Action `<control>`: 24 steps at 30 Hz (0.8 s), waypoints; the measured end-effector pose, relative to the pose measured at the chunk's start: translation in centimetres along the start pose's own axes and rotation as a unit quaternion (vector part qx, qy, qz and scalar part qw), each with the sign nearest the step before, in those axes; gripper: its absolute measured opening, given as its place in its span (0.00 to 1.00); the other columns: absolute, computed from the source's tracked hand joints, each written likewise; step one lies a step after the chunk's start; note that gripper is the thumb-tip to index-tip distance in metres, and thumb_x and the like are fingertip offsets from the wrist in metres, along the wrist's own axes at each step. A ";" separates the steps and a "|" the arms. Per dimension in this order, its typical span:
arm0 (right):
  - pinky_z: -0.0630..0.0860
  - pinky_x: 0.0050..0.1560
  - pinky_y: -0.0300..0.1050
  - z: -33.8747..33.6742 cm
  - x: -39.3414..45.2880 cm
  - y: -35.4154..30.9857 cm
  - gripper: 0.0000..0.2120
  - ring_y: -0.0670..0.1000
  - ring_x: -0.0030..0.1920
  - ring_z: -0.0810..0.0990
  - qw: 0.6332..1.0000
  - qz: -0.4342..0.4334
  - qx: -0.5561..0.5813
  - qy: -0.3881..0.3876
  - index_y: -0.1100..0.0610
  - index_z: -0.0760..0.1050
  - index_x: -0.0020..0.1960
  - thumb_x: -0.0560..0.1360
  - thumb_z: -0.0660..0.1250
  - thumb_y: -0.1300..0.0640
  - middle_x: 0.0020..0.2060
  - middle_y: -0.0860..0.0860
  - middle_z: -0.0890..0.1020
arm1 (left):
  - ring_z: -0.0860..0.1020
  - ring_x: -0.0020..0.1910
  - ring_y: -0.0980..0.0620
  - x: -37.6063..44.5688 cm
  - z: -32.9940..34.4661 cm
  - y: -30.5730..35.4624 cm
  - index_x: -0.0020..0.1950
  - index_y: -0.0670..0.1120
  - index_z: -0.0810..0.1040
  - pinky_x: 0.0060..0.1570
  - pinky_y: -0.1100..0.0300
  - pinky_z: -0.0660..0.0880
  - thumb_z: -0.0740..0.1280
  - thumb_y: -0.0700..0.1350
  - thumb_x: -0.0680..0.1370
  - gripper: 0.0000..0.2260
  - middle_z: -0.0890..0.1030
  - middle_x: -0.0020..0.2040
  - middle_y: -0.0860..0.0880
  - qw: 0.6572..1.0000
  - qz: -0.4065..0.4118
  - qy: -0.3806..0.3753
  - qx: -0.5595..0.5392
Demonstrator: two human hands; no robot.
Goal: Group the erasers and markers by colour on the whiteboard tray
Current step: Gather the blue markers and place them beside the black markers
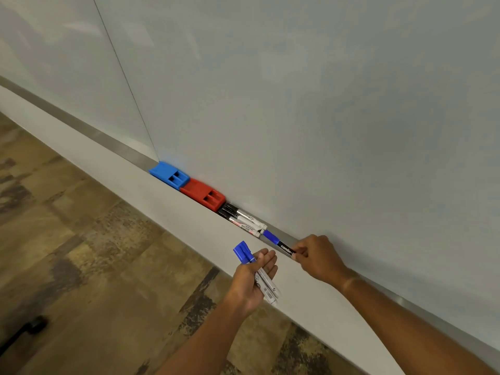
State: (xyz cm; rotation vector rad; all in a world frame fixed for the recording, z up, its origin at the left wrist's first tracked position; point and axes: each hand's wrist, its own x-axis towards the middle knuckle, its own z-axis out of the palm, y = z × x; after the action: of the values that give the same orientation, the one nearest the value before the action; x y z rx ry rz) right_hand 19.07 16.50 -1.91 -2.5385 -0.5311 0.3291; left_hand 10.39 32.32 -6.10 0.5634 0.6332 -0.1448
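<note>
Blue-capped whiteboard markers with white barrels (259, 274) lay bunched in the left hand (250, 282), which was curled around them below the metal tray (127, 151), while the right hand (315, 257) pinched the tail of a blue-capped, black-barrelled marker (278, 243) resting in the tray just beside three black-capped markers (243, 219). Judged from this, the marker should be lifted cleanly without nudging the black ones, then all blues carried to the blue plastic eraser (169, 174), which sat touching the red plastic eraser (203, 194).
</note>
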 end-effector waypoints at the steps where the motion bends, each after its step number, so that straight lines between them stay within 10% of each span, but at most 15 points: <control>1: 0.80 0.46 0.39 0.2 0.4 0.1 0.07 0.50 0.40 0.83 1.000 0.004 -0.016 -0.004 0.57 0.83 0.49 0.74 0.70 0.55 0.42 0.54 0.86 | 0.78 0.61 0.43 0.1 -0.3 0.3 0.61 0.39 0.75 0.65 0.49 0.71 0.56 0.36 0.82 0.12 0.83 0.58 0.41 1.000 -0.002 0.001 -0.002; 24: 0.81 0.39 0.49 2.0 2.3 1.0 0.10 0.57 0.38 0.83 0.999 0.034 -0.008 -0.014 0.65 0.80 0.39 0.73 0.71 0.58 0.33 0.59 0.83 | 0.81 0.58 0.46 -0.3 -0.4 0.4 0.63 0.39 0.75 0.56 0.53 0.76 0.55 0.37 0.82 0.13 0.82 0.60 0.41 0.999 0.031 0.007 -0.032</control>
State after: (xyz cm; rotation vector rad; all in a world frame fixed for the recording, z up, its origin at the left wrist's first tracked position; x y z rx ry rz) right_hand 20.73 17.58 -4.43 -2.5743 -0.4598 0.3861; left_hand 10.11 32.83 -6.01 0.5216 0.6318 -0.0622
